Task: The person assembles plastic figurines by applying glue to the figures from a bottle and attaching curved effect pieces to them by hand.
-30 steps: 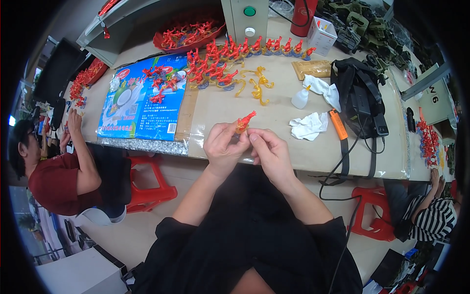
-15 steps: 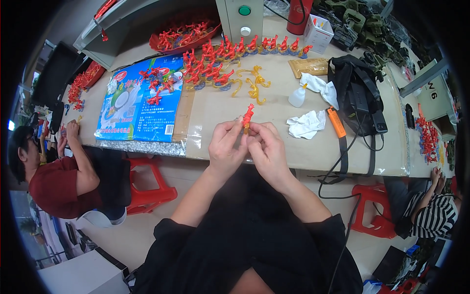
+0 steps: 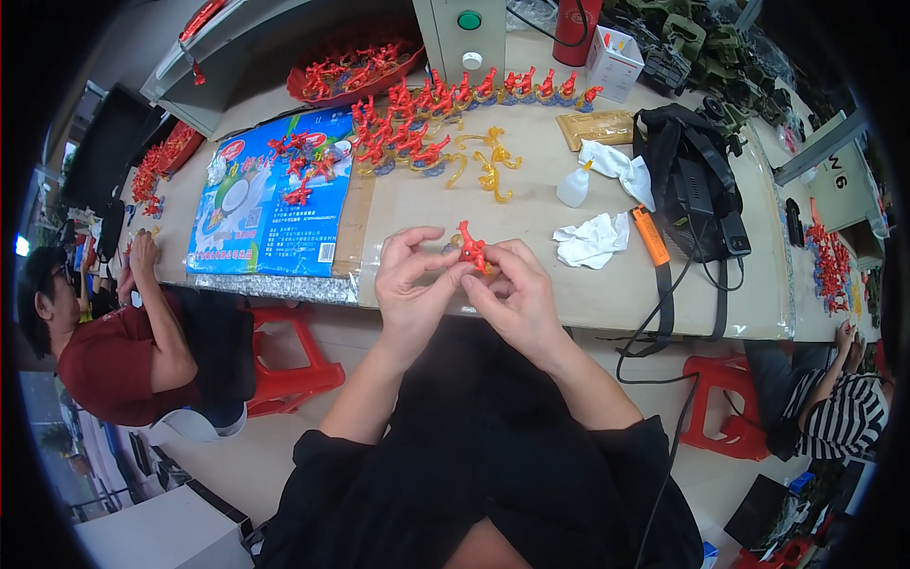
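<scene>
Above the table's near edge, a small red plastic figurine (image 3: 471,248) with a bit of yellow at its lower end is held between my hands. My right hand (image 3: 519,292) pinches it from the right with thumb and fingers. From the other side, my left hand (image 3: 413,284) curls around it, its thumb against the lower part and its fingers raised behind. The fingertips partly cover the figurine. Ahead lie several loose translucent yellow curved pieces (image 3: 495,175). Behind them stand rows of red figurines (image 3: 403,133) on bluish translucent bases.
A blue printed cardboard sheet (image 3: 270,228) bears more figurines. At right are a white squeeze bottle (image 3: 573,188), crumpled tissue (image 3: 592,241), an orange-handled tool (image 3: 651,235) and a black strapped device (image 3: 697,180). A red tray (image 3: 398,87) stands behind. People sit working at both sides.
The figurine has tipped from upright to a leftward lean and come down slightly. My left hand has moved left, with its fingers lifted and spread more.
</scene>
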Motion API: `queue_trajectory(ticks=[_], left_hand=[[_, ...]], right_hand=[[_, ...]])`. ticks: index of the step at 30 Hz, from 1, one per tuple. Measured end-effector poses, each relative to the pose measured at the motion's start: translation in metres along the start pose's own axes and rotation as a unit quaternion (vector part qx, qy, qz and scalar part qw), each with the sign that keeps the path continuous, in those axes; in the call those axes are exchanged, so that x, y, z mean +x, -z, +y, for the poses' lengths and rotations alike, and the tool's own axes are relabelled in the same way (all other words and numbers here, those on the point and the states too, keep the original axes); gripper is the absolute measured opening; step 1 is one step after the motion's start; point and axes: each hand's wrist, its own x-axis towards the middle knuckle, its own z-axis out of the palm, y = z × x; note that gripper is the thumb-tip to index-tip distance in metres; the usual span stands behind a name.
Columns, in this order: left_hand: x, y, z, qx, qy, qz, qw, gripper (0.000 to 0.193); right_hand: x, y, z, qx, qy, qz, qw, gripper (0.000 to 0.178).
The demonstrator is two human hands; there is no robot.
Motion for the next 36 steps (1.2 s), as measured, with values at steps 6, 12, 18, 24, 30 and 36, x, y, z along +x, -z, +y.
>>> queue_trajectory(ticks=[6,12,18,24,30,36], left_hand=[[0.005,0.007,0.002,-0.240,0.129,-0.065,0.960,0.023],[0.001,0.013,0.003,-0.187,0.104,-0.114,0.970,0.034],[-0.006,0.006,0.000,-0.198,0.096,-0.073,0.973,0.036],[-0.006,0.004,0.002,-0.215,0.167,-0.063,0.960,0.047],[-0.003,0.005,-0.002,-0.319,0.250,-0.046,0.913,0.051],[0.002,0.003,-0.005,-0.337,0.254,-0.070,0.904,0.044]], right_hand=[[0.003,0.008,-0.008,-0.051,0.050,-0.047,0.996,0.032],[0.002,0.010,-0.011,-0.043,0.000,-0.099,0.994,0.030],[0.000,0.009,-0.003,0.136,-0.111,-0.086,0.981,0.035],[0.001,0.012,-0.006,0.175,-0.215,-0.104,0.955,0.035],[0.004,0.009,0.004,0.140,-0.130,-0.039,0.981,0.030],[0.013,0.009,0.005,0.061,-0.108,-0.018,0.992,0.017]])
